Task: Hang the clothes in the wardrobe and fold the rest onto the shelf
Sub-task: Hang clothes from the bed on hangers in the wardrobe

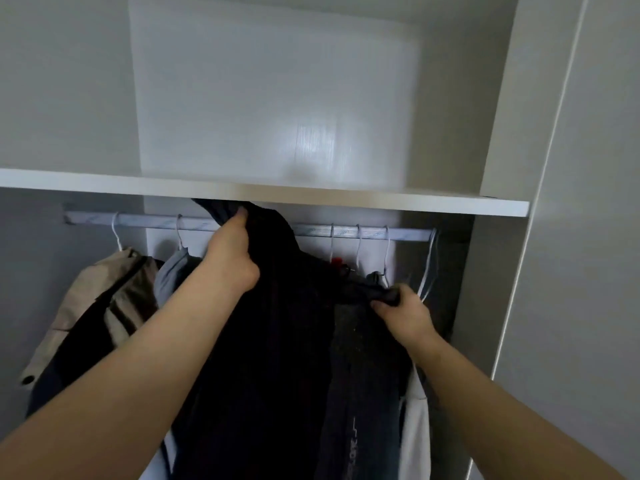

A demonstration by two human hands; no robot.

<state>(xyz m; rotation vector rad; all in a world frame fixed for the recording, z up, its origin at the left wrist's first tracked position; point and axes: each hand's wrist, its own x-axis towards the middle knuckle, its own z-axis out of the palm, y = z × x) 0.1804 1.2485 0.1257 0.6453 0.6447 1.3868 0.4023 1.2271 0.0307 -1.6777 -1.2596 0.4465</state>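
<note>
A large dark garment (pixel 277 323) hangs in front of the wardrobe rail (pixel 194 224), its top reaching up to the underside of the shelf (pixel 311 197). My left hand (pixel 232 254) grips the garment's upper part near the rail. Lower and to the right, my right hand (pixel 403 313) pinches the garment's other shoulder edge. Whatever hanger it may be on is hidden by the cloth.
On the rail hang a beige jacket (pixel 104 306) and a grey-blue garment (pixel 173 275) at the left. Several white hangers (pixel 360 244), a dark speckled garment (pixel 363 375) and a white garment (pixel 414 427) hang at the right. The wardrobe side wall (pixel 491 306) stands close on the right.
</note>
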